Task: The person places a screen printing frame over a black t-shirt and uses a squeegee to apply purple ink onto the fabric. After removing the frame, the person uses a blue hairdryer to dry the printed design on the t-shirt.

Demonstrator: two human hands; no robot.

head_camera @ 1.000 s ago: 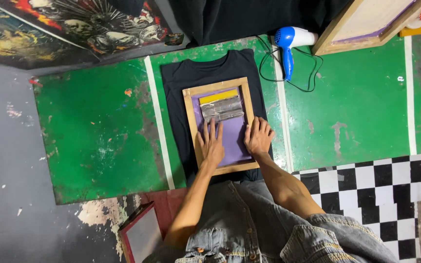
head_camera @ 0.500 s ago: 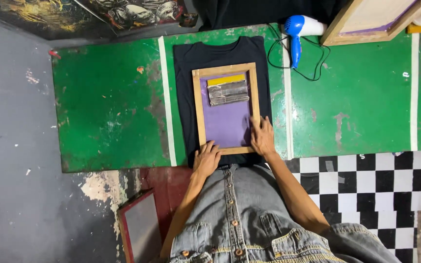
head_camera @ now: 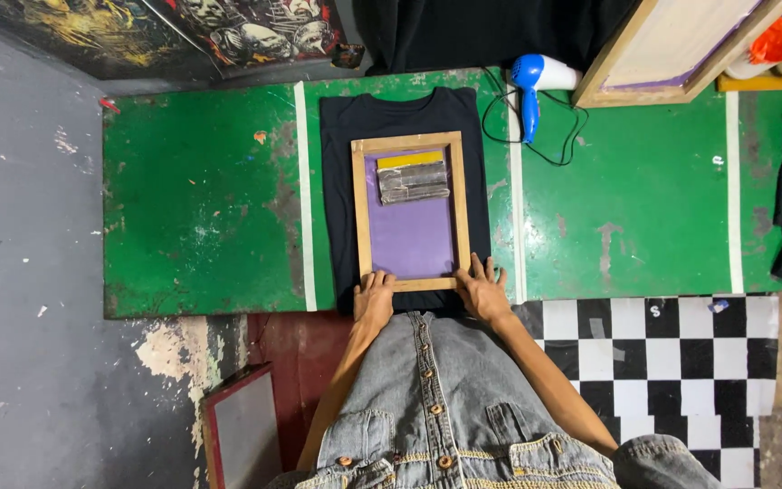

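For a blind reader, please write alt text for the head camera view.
A person's left hand and right hand rest on the near corners of a wooden printing frame with purple mesh, lying on a black T-shirt on a green table. A blue hair dryer lies nearby.

both arms reaching forward and down from the torso, elbows slightly bent, forearms bare. left hand [head_camera: 374, 301] palm down, fingers together and pointing ahead, fingertips curled over an edge. right hand [head_camera: 481, 290] palm down, fingers spread a little, angled slightly inward, thumb toward the left. hands level with each other, near but apart, wrists roughly straight. neither closed into a fist.
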